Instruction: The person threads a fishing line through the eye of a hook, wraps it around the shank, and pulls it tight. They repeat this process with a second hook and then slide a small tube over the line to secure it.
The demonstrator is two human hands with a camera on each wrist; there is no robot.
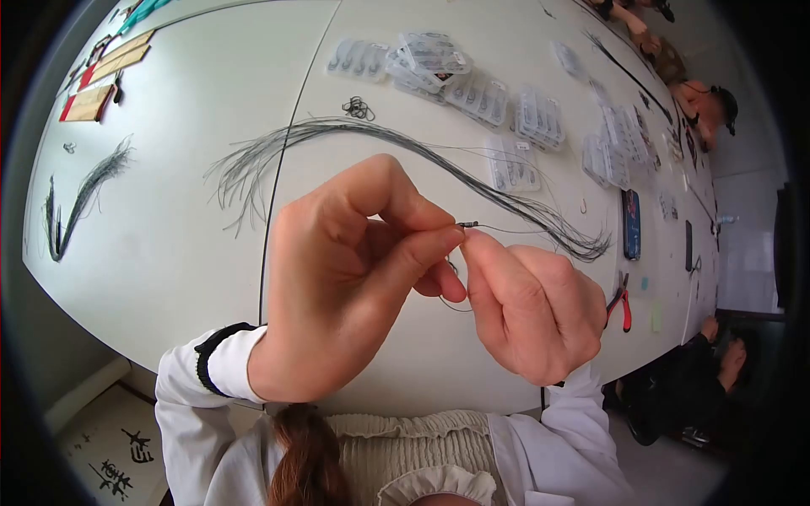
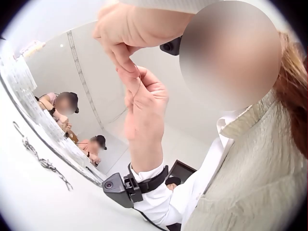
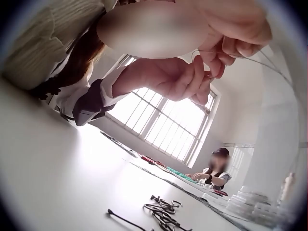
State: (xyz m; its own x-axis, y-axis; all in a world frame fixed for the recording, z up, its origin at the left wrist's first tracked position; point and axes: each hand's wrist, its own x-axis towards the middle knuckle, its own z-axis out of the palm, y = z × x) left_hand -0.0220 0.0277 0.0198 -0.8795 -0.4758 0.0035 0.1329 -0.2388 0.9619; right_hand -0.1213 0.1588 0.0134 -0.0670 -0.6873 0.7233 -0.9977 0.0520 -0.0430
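In the head view my left hand (image 1: 337, 278) pinches a small dark fish hook (image 1: 469, 224) between thumb and index finger. Dark coils of line sit round its shank at the fingertips, and most of the hook is hidden by the hand. Close beside it, my right hand (image 1: 540, 308) has thumb and index finger pinched together at the thin dark line (image 1: 515, 231), fingertips right at the hook. A loop of line hangs below the hands. The right wrist view shows the line (image 3: 250, 59) arching out from the fingers.
Behind the hands lies a long bundle of dark line (image 1: 422, 143), with a small pile of hooks (image 1: 359, 108) beyond it. Clear plastic boxes (image 1: 481, 97) of hooks stand farther back. Red-handled pliers (image 1: 625, 309) and a blue case (image 1: 631, 223) lie right. Other people sit around the table.
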